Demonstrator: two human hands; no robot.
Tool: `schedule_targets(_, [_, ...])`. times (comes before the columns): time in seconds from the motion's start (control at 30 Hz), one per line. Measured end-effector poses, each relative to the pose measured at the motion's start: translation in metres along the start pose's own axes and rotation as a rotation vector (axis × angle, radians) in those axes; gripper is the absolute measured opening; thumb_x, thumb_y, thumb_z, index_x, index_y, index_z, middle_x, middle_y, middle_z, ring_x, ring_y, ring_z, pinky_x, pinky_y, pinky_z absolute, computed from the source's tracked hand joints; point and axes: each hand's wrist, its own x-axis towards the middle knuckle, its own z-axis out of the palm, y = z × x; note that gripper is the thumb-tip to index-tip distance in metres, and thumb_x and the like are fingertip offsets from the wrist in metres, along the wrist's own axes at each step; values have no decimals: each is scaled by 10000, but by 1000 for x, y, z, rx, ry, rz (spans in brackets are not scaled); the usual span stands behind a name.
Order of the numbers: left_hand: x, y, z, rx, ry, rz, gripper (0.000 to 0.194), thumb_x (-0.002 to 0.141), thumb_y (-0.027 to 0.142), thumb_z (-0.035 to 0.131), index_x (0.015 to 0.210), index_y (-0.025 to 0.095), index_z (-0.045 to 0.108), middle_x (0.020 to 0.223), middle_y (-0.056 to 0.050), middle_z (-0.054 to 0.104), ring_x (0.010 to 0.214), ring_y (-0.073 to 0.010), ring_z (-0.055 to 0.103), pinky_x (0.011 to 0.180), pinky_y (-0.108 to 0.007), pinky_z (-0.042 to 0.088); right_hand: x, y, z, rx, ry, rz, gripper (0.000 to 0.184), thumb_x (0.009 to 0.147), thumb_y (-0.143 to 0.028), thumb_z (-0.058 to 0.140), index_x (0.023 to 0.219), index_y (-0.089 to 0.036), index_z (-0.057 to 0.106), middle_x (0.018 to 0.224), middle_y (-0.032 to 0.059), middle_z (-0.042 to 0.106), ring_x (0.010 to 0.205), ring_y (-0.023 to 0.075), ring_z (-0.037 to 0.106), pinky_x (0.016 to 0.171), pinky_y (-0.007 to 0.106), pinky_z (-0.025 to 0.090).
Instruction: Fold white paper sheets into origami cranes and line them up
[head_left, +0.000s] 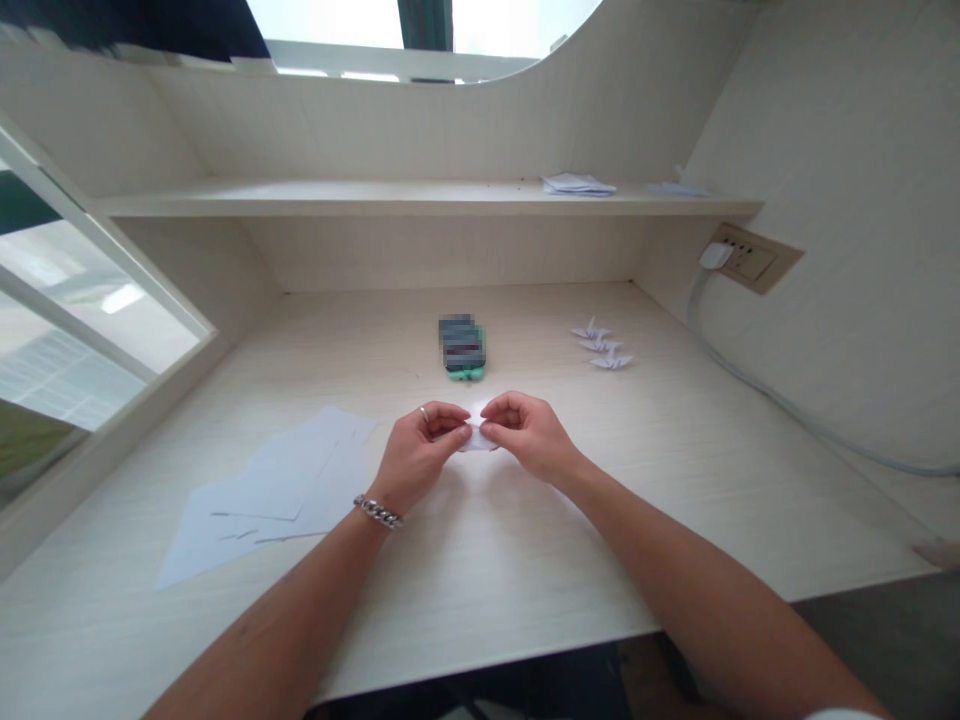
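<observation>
A small folded piece of white paper (478,440) is pinched between both hands, just above the middle of the desk. My left hand (421,448), with a ring and a chain bracelet at the wrist, grips its left side between thumb and fingers. On the right side, my right hand (529,432) holds it in the same kind of pinch. Fingertips cover much of the paper, so its exact folds cannot be made out. Several folded paper cranes (602,346) stand in a row on the desk, beyond my right hand.
Loose white paper sheets (277,490) lie to the left. A phone-like object (463,345) in a green case, its screen blurred, sits behind my hands. Folded papers (577,185) rest on the shelf (375,197). A grey cable (780,400) runs from the wall socket (757,258) at right.
</observation>
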Motion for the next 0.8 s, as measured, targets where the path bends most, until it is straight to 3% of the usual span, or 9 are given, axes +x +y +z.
schedule_targets(0.2, [1, 0, -2, 29, 41, 12, 263, 654, 249, 791, 838, 126, 650, 750, -32, 694, 699, -138, 652, 667, -257, 527, 2, 0, -3, 52, -12, 97, 236, 717, -270, 675, 917, -158, 617, 683, -2, 658, 659, 142, 637, 622, 298, 556])
schedule_targets(0.37, [1, -1, -2, 51, 57, 25, 266, 648, 254, 796, 827, 129, 644, 743, -31, 691, 698, -142, 653, 667, -264, 530, 1, 2, -1, -36, -29, 18, 212, 718, -254, 683, 895, -150, 631, 697, 0, 642, 642, 124, 601, 606, 272, 516])
schedule_targets(0.57, [1, 0, -1, 7, 59, 37, 267, 651, 247, 796, 830, 133, 633, 737, -26, 686, 695, -144, 659, 668, -264, 536, 2, 2, 0, 53, -23, 28, 230, 691, -270, 701, 868, -156, 610, 695, -4, 630, 660, 139, 607, 605, 280, 513])
schedule_targets(0.67, [1, -2, -1, 50, 74, 54, 256, 647, 246, 799, 809, 133, 636, 753, -34, 694, 712, -153, 670, 677, -267, 542, 0, 1, 0, -85, -39, 11, 218, 731, -300, 676, 884, -151, 632, 732, 16, 646, 680, 142, 603, 622, 276, 492])
schedule_targets(0.8, [1, -2, -3, -2, -4, 2, 260, 666, 252, 778, 855, 127, 651, 750, -46, 718, 695, -161, 681, 672, -281, 552, -2, -4, -2, -277, -97, 19, 166, 783, -289, 606, 719, -140, 636, 654, 16, 615, 617, 123, 560, 597, 253, 437])
